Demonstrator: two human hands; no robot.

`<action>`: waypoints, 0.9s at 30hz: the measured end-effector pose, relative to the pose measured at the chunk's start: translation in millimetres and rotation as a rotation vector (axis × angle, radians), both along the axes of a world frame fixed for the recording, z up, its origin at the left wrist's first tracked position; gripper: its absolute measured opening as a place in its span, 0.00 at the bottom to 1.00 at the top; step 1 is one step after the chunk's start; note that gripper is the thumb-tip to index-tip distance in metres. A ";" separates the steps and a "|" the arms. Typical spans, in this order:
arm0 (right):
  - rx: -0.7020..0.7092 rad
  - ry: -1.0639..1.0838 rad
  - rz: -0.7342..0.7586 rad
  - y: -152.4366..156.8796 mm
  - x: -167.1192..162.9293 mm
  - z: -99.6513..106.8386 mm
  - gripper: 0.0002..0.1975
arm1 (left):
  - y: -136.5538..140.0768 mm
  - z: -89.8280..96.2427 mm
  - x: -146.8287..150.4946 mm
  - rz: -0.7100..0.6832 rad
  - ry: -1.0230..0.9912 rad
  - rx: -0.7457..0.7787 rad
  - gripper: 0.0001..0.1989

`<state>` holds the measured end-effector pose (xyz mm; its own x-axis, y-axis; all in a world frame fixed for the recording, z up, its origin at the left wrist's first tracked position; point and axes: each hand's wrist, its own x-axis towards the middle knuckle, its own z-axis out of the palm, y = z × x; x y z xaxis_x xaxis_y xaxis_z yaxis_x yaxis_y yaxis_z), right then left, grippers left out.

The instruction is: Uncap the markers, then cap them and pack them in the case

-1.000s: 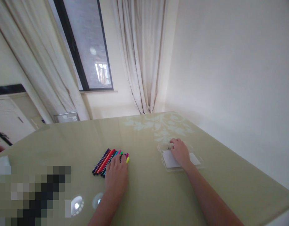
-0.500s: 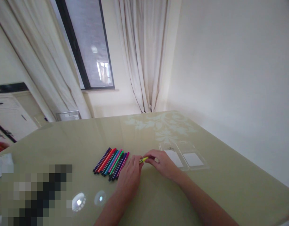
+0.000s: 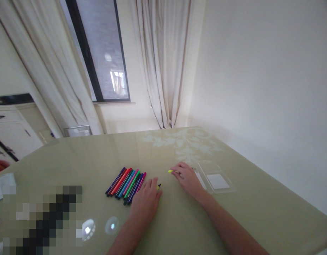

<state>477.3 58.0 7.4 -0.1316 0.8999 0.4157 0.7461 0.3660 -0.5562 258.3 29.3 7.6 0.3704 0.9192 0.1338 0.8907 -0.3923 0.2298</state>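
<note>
My left hand is closed around a yellow marker, whose dark tip pokes out past the fingers while the rest of its barrel is hidden. Apart from it, to the right and slightly farther off, my right hand pinches a small yellow marker cap between thumb and fingers. Just left of my left hand lies a row of coloured markers, side by side and slanted. Partly covered by my right hand, a clear plastic case lies opened flat with white card in it.
The pale green glossy table reaches to the wall on the right. White paper lies at its left edge, beside a pixelated patch. Curtains and a window are behind the table.
My hands have moved apart. The yellow cap has come off the marker and went right with my right hand, baring the dark tip in my left hand.
</note>
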 end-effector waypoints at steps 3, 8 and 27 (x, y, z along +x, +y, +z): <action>-0.012 -0.247 -0.061 1.3 1.2 -5.1 0.11 | 0.9 0.3 -2.3 -0.007 -0.015 -0.025 0.11; -0.104 -0.504 -0.143 -1.4 -3.9 2.1 0.12 | 9.7 0.3 -11.4 -0.086 -0.213 -0.208 0.07; -0.109 -0.405 -0.183 -5.4 -5.7 4.1 0.10 | 27.6 4.3 -30.9 0.145 -0.268 -0.013 0.09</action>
<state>471.5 52.6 11.5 -0.0987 0.9592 0.2650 0.9583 0.1633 -0.2344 227.3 56.9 11.9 0.1884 0.9620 0.1974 0.8439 -0.2614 0.4685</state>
